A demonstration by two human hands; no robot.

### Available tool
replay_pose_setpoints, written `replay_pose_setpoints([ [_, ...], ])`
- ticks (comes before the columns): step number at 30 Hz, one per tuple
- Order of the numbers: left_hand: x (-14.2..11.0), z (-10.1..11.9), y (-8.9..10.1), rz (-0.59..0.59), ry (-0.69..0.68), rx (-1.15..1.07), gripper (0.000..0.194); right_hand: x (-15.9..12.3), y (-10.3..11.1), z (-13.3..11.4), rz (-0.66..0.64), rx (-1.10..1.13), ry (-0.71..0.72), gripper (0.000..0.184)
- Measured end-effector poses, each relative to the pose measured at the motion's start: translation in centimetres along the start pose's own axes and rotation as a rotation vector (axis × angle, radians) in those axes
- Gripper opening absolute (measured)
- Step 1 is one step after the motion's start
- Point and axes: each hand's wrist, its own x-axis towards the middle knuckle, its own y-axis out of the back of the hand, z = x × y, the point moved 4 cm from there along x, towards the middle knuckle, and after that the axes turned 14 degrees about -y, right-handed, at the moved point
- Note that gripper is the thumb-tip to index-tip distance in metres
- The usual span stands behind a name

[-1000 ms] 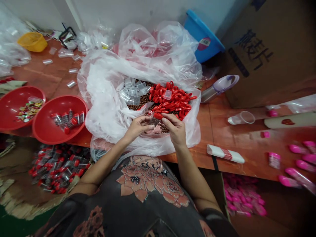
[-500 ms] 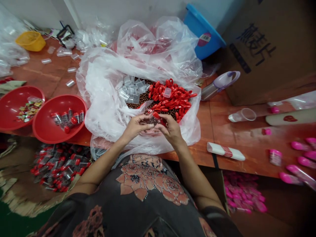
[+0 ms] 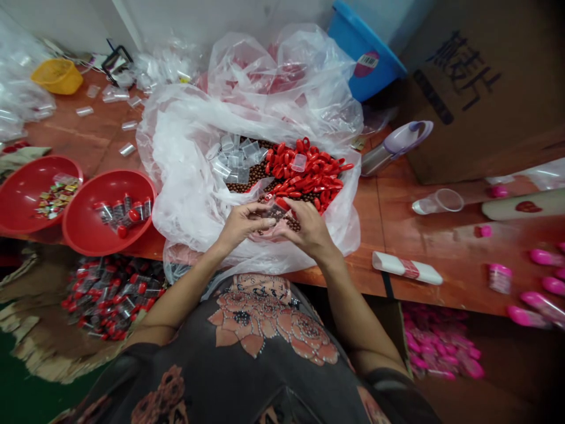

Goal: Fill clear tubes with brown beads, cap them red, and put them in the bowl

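My left hand (image 3: pixel 242 227) pinches a small clear plastic container (image 3: pixel 274 213) between thumb and fingers; brown balls show inside it. At the container's top right, my right hand (image 3: pixel 311 231) has its fingertips on a red cap (image 3: pixel 281 204), its thumb lower down and apart from the fingers. Whether the cap is fully seated cannot be made out. Both hands are over an open clear plastic bag (image 3: pixel 176 159). In the bag lie loose brown balls (image 3: pixel 258 174), a heap of red caps (image 3: pixel 309 176) and several clear empty containers (image 3: pixel 236 159).
Left of the bag stand a red bowl (image 3: pixel 75 235) with filled containers and another red bowl (image 3: pixel 13 215) with small wrapped pieces. Capped containers (image 3: pixel 110 300) fill a box below. To the right are a purple-lidded bottle (image 3: pixel 392 147), a plastic cup (image 3: pixel 441 202) and a cardboard box (image 3: pixel 485 129).
My right hand's fingers have spread, with the thumb lowered away from the container. My left hand keeps its hold in about the same place. The view has shifted slightly.
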Motion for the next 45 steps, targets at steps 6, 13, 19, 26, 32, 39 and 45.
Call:
replay_pose_setpoints([
  [6, 0.2, 0.3, -1.1, -0.033, 0.032, -0.138, 0.038, -0.3, -0.6, 0.0, 0.107, -0.009, 0.035, 0.071],
  [13, 0.3, -1.8, -3.5, -0.062, 0.273, -0.407, 0.066, -0.9, -1.5, -0.2, 0.062, -0.085, 0.125, 0.075],
  [19, 0.5, -1.6, -4.1, 0.041, 0.216, -0.452, 0.05, -1.2, -1.6, -0.7, -0.042, 0.12, -0.004, 0.073],
  [26, 0.0, -1.4, -3.5, 0.004, 0.226, -0.447, 0.06, -1.2, -1.1, 1.4, 0.163, 0.813, -0.522, 0.018],
  [32, 0.1, -2.1, -3.6, 0.033, 0.222, -0.348, 0.063, -0.5, -1.0, -0.6, 0.062, 0.348, -0.269, 0.063],
  [39, 0.6, -2.3, -3.9, 0.014, 0.241, -0.36, 0.072, -0.7, -2.1, -1.8, -0.038, -0.094, -0.031, 0.092],
  [45, 1.1, -2.4, -3.3, 0.132, 0.3, -0.274, 0.054, 0.1, -2.1, -2.2, -0.044, -0.261, 0.021, 0.085],
])
